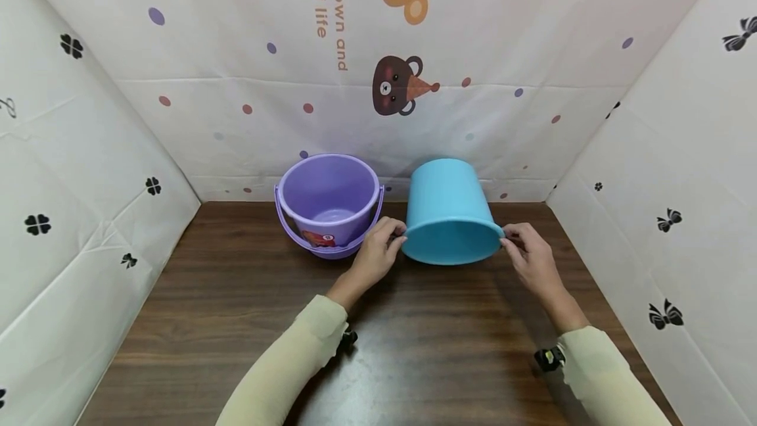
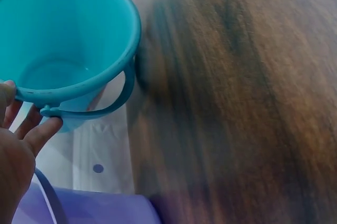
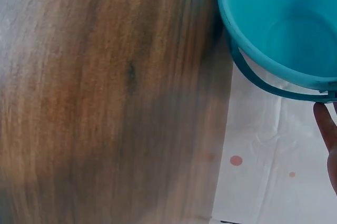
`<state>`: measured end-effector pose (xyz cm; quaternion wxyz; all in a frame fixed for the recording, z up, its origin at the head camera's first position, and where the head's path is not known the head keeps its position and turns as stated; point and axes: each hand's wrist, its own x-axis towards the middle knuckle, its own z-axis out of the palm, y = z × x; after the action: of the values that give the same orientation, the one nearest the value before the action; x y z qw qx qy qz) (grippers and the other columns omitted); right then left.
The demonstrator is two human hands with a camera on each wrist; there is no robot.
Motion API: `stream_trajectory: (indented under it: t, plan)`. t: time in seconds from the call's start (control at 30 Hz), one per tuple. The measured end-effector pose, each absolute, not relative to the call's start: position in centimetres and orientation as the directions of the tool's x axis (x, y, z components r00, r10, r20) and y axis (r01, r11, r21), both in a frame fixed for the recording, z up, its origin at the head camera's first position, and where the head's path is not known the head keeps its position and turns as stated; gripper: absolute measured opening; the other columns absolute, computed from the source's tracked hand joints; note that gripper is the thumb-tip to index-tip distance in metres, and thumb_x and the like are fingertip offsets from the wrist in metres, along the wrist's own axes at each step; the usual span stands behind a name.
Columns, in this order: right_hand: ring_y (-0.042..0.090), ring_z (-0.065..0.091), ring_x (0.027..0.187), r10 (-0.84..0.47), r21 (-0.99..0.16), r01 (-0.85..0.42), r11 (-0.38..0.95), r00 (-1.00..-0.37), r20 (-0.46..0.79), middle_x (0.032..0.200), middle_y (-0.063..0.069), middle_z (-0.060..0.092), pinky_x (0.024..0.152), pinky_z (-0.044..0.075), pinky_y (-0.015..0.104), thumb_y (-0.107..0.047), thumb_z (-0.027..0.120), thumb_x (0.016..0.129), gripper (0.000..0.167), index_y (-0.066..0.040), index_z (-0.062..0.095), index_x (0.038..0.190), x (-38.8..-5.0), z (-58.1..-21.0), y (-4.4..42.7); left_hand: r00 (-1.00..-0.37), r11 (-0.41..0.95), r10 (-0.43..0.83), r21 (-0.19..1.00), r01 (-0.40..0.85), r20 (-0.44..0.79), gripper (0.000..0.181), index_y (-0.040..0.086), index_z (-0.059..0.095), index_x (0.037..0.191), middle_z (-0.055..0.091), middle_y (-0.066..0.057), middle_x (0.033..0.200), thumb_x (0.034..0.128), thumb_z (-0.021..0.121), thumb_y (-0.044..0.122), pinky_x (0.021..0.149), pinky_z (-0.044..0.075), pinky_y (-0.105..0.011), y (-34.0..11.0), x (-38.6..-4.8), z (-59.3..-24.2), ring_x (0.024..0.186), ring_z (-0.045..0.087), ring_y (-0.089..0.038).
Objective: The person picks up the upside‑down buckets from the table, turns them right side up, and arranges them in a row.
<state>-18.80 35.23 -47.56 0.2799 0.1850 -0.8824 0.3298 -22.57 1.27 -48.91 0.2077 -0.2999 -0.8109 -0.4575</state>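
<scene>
A light-blue bucket [image 1: 446, 192] is tilted, its open mouth facing toward me and down. My left hand [image 1: 378, 252] pinches the left side of its rim, and my right hand [image 1: 529, 255] grips the right side. Both wrist views look into the bucket's bare inside. Its blue handle [image 2: 118, 100] hangs below the rim in the left wrist view. Only part of my right hand [image 3: 327, 134] shows at the right wrist view's edge, by the handle joint. Just left of the blue bucket stands an upright purple bucket [image 1: 328, 179], close to my left hand.
The purple bucket's handle [image 1: 290, 229] hangs down in front of it. Under everything lies a dark wooden tabletop [image 1: 426, 347]. A printed cloth wall [image 1: 236, 143] rises behind the buckets, and white patterned walls [image 1: 668, 261] flank the table.
</scene>
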Motion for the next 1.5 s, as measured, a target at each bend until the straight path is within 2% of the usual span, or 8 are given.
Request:
stream_trajectory:
  t: [0.13, 0.33, 0.6, 0.73, 1.03, 1.1, 1.3, 1.5]
  plan:
    - [-0.001, 0.06, 0.098, -0.138, -0.477, -0.495, 0.726, -0.785, 0.604, 0.107, 0.013, 0.064, 0.083, 0.043, -0.002, 0.002, 0.067, 0.097, 0.019, 0.0, 0.063, 0.115, -18.5, -46.8, 35.1, -0.727, 0.402, 0.293, 0.61, 0.683, 0.621, 0.012, 0.005, 0.066, 0.106, 0.062, -0.007, 0.098, 0.0957, 0.071, 0.003, 0.08, 0.055, -0.035, 1.2, -22.5, -48.3, 0.09, 0.061, -0.023]
    - [-0.013, 0.053, 0.094, -0.126, -0.488, -0.463, 0.74, -0.808, 0.575, 0.106, 0.012, 0.064, 0.076, 0.043, -0.002, 0.003, 0.068, 0.096, 0.023, -0.001, 0.064, 0.118, -18.3, -45.2, 34.9, -0.704, 0.407, 0.278, 0.584, 0.703, 0.654, 0.012, 0.003, 0.066, 0.105, 0.063, -0.008, 0.096, 0.0948, 0.072, 0.001, 0.079, 0.055, -0.032, 1.2, -22.2, -46.9, 0.089, 0.061, -0.019]
    - [-0.005, 0.054, 0.085, -0.149, -0.47, -0.475, 0.744, -0.804, 0.576, 0.099, 0.015, 0.065, 0.07, 0.043, 0.001, 0.005, 0.069, 0.095, 0.025, 0.003, 0.063, 0.119, -18.1, -43.1, 34.8, -0.723, 0.445, 0.275, 0.583, 0.68, 0.633, 0.015, 0.003, 0.068, 0.108, 0.066, -0.009, 0.098, 0.0944, 0.072, 0.001, 0.08, 0.056, -0.032, 1.3, -21.6, -44.5, 0.091, 0.064, -0.02]
    - [-0.005, 0.053, 0.085, -0.153, -0.476, -0.45, 0.755, -0.828, 0.54, 0.099, 0.014, 0.066, 0.07, 0.044, 0.002, 0.001, 0.067, 0.097, 0.025, 0.002, 0.063, 0.122, -18.2, -42.1, 34.8, -0.731, 0.461, 0.269, 0.582, 0.669, 0.627, 0.016, 0.003, 0.068, 0.109, 0.066, -0.009, 0.097, 0.0937, 0.073, 0.001, 0.079, 0.056, -0.033, 1.3, -21.5, -43.5, 0.091, 0.064, -0.02]
    - [0.015, 0.06, 0.091, -0.142, -0.537, -0.351, 0.767, -0.909, 0.391, 0.107, 0.017, 0.066, 0.073, 0.047, 0.005, -0.013, 0.06, 0.105, 0.028, -0.001, 0.061, 0.13, -18.6, -40.4, 34.9, -0.746, 0.462, 0.257, 0.6, 0.653, 0.614, 0.025, 0.002, 0.07, 0.115, 0.068, -0.009, 0.095, 0.0912, 0.075, -0.001, 0.076, 0.055, -0.032, 1.4, -21.9, -42.0, 0.088, 0.064, -0.02]
    - [0.012, 0.06, 0.091, -0.144, -0.546, -0.348, 0.762, -0.913, 0.382, 0.107, 0.018, 0.066, 0.072, 0.047, 0.006, -0.014, 0.059, 0.106, 0.028, 0.0, 0.062, 0.129, -18.7, -40.0, 34.9, -0.749, 0.458, 0.254, 0.606, 0.65, 0.612, 0.027, 0.001, 0.07, 0.118, 0.068, -0.009, 0.094, 0.091, 0.075, -0.001, 0.074, 0.054, -0.031, 1.3, -22.0, -41.9, 0.086, 0.063, -0.019]
    - [-0.008, 0.054, 0.087, -0.128, -0.552, -0.35, 0.757, -0.908, 0.4, 0.104, 0.02, 0.069, 0.072, 0.044, 0.003, -0.016, 0.061, 0.105, 0.028, 0.002, 0.066, 0.126, -19.2, -39.2, 34.5, -0.749, 0.448, 0.235, 0.615, 0.649, 0.619, 0.031, 0.002, 0.073, 0.122, 0.069, -0.009, 0.09, 0.0908, 0.075, -0.001, 0.069, 0.054, -0.027, 1.1, -22.2, -41.3, 0.079, 0.064, -0.018]
    - [-0.012, 0.054, 0.083, -0.118, -0.558, -0.371, 0.743, -0.892, 0.436, 0.102, 0.02, 0.071, 0.069, 0.045, 0.003, -0.011, 0.065, 0.102, 0.032, -0.002, 0.066, 0.133, -19.6, -38.9, 34.0, -0.781, 0.44, 0.242, 0.653, 0.617, 0.576, 0.036, 0.006, 0.073, 0.127, 0.071, -0.01, 0.091, 0.0918, 0.075, 0.0, 0.067, 0.058, -0.026, 0.9, -22.3, -40.6, 0.077, 0.069, -0.017]
